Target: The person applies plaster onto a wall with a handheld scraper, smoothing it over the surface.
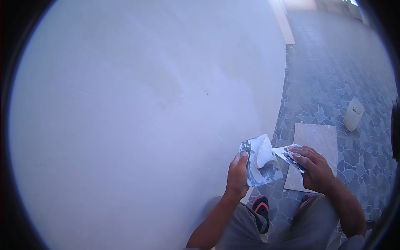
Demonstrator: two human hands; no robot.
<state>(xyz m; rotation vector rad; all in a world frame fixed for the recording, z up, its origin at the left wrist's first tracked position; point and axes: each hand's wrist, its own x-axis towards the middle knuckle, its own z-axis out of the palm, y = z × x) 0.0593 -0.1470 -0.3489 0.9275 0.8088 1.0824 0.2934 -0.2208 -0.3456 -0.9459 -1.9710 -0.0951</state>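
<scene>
My left hand [238,175] grips a flat plate [266,178] by its left edge, thumb on top. Its metal face is smeared with white, and a thick lump of white paste [265,153] sits on it. Just to the right, my right hand [316,167] is closed around a putty knife [287,155] coated in the same white paste. The knife's blade points left, its tip right beside the plate's edge. White residue also shows on the right fingers. Both tools are held in front of my knees, close to the pale wall [137,112].
The wall fills the left and middle of the view. Below my hands, a beige board [314,135] lies on the stone-patterned floor [354,166]. Farther right stands a whitish container [353,116] with an opening at its top. My sandalled feet [260,207] are under the tools.
</scene>
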